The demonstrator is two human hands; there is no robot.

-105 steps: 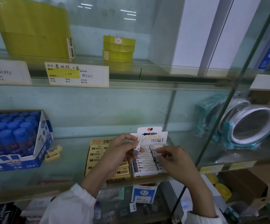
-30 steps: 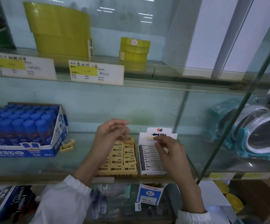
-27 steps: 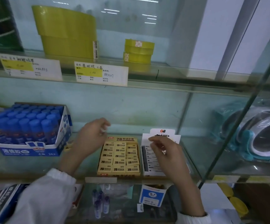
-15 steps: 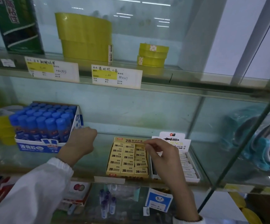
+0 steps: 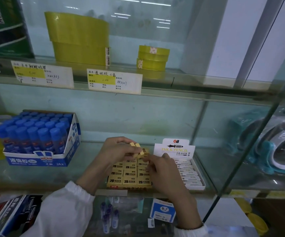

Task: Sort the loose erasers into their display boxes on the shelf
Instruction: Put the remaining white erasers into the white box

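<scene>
The right hand (image 5: pixel 162 171) rests curled on the yellow 2B eraser box (image 5: pixel 129 175) on the glass shelf (image 5: pixel 35 177). Just above it, the left hand's (image 5: pixel 116 151) fingers pinch two small yellow erasers (image 5: pixel 135 145). Beside stands the white eraser box (image 5: pixel 186 168).

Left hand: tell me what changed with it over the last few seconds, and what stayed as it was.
The left hand reached left to the two loose yellow erasers beside the glue stick box, took hold of them, and brought them back above the yellow 2B eraser box. The right hand shifted from the white eraser box towards them. Both display boxes and the glue sticks stayed put.
</scene>
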